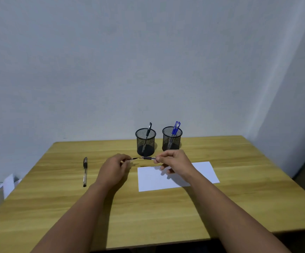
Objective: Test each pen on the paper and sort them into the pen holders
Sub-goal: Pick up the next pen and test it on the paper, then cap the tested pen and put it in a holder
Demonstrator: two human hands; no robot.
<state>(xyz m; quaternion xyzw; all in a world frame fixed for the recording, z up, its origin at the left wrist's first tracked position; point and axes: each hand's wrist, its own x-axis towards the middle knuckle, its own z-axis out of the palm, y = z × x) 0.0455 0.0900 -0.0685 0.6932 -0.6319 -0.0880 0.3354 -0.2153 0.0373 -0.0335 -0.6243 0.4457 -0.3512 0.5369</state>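
The pen (149, 158) lies crosswise between both hands, above the table just short of the paper's (177, 177) far edge. The right hand (173, 161) pinches its barrel; the left hand (114, 168) pinches the cap (132, 159), barely apart. Beyond stand 2 holders (145, 142).

Black mesh holders (145, 143); blue pens (175, 129); white paper (199, 172).

Two mesh pen holders — the left holder (145, 142) beyond the left fingers with one black pen (148, 130), the right holder (172, 138) beyond the right fingers with two blue pens (175, 128). One pen (84, 171) lies left of the fingers, one pen (148, 158) between them — five pens. One paper (177, 177).
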